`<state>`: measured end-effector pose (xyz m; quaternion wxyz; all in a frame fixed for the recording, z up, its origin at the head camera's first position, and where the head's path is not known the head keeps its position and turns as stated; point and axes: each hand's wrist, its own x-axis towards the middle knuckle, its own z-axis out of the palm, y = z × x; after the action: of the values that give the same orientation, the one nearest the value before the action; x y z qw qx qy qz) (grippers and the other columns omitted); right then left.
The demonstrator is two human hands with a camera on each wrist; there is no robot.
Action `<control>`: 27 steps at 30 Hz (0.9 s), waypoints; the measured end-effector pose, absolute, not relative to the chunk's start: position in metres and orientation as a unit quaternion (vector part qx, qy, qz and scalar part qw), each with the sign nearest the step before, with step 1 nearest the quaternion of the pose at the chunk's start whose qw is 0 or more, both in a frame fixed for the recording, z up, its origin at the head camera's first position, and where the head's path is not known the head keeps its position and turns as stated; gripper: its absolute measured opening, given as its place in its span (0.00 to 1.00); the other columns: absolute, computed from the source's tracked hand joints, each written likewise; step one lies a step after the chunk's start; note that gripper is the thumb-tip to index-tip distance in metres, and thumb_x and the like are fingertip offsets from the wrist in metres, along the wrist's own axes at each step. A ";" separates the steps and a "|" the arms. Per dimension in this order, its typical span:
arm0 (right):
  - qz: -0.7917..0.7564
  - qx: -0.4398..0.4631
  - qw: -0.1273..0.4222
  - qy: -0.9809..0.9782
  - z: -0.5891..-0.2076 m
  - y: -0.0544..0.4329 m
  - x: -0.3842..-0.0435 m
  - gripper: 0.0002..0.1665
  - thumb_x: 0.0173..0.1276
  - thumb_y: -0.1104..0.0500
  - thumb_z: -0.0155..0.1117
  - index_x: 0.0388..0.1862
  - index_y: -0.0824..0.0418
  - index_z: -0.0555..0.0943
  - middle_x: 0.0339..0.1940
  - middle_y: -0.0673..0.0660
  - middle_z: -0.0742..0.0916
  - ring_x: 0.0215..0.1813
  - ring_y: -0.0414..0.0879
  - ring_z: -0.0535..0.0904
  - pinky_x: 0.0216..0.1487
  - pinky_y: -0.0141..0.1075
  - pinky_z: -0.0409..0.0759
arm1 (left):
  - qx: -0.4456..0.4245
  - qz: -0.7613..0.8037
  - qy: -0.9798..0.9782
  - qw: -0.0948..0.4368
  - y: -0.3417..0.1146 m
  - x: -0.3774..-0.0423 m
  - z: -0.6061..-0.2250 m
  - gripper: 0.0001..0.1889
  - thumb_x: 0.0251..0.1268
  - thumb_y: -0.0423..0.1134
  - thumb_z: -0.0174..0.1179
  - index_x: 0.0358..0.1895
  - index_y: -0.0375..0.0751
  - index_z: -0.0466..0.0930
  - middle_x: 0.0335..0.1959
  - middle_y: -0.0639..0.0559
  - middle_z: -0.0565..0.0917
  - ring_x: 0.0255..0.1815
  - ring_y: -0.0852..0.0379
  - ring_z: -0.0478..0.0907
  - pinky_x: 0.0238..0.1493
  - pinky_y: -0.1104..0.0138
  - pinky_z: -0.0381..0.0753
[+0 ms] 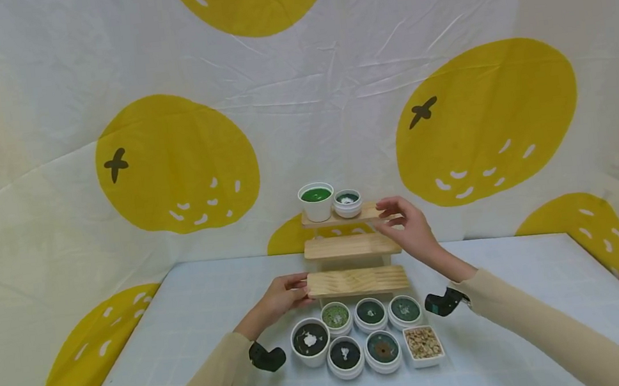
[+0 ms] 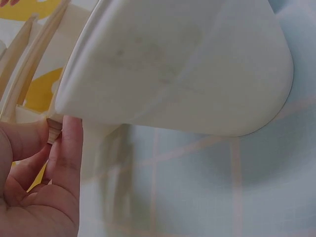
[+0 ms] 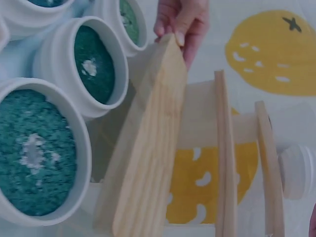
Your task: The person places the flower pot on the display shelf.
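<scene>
Low board (image 1: 357, 282) is pinched at its left end by left hand (image 1: 281, 296), long axis running rightward from the grip; cups (image 1: 371, 315) are set below that hand, mostly rightward. Top board (image 1: 370, 211) is found just left of right hand (image 1: 406, 226), the nearer one; whether grasped or released cannot be told.

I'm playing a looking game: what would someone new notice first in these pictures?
Probably the big yellow fruits printed on the pale backdrop behind the table. Next, the three-step wooden stand in the middle, its lowest step pinched at its left end by the person's left fingers. Then the round white cups with green or dark fillings, clustered in front.
</scene>
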<state>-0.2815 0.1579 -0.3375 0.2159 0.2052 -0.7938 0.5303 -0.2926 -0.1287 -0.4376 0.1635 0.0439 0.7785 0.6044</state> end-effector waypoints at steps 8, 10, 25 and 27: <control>0.521 0.217 0.203 -0.800 -0.349 0.168 -0.265 0.22 0.59 0.72 0.67 0.52 0.74 0.73 0.49 0.68 0.80 0.48 0.62 0.76 0.45 0.33 0.85 | 0.041 0.610 0.775 0.161 -0.129 -0.293 -0.438 0.23 0.68 0.26 0.52 0.66 0.27 0.66 0.49 0.37 0.77 0.35 0.59 0.81 0.45 0.65 0.87; 0.520 0.224 0.201 -0.799 -0.356 0.172 -0.264 0.22 0.59 0.72 0.67 0.52 0.73 0.74 0.49 0.67 0.80 0.48 0.60 0.76 0.44 0.32 0.85 | 0.042 0.610 0.775 0.161 -0.129 -0.293 -0.438 0.23 0.68 0.26 0.52 0.66 0.27 0.66 0.49 0.37 0.77 0.35 0.60 0.81 0.45 0.64 0.87; 0.495 0.257 0.133 -0.819 -0.399 0.198 -0.248 0.22 0.60 0.65 0.70 0.53 0.62 0.75 0.49 0.62 0.82 0.48 0.44 0.77 0.47 0.28 0.83 | 0.045 0.609 0.775 0.161 -0.129 -0.296 -0.441 0.23 0.69 0.25 0.52 0.67 0.27 0.65 0.49 0.37 0.77 0.34 0.60 0.81 0.45 0.64 0.87; 0.490 0.264 0.126 -0.821 -0.404 0.203 -0.244 0.22 0.60 0.65 0.70 0.53 0.62 0.75 0.49 0.63 0.81 0.48 0.43 0.77 0.46 0.28 0.83 | 0.044 0.610 0.775 0.161 -0.128 -0.296 -0.441 0.23 0.69 0.25 0.51 0.67 0.27 0.65 0.49 0.36 0.77 0.34 0.60 0.81 0.46 0.64 0.87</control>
<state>-0.2443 0.2032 -0.4040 0.1260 0.2643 -0.8208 0.4905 -0.2957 -0.1284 -0.4407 0.1615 0.0438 0.7749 0.6095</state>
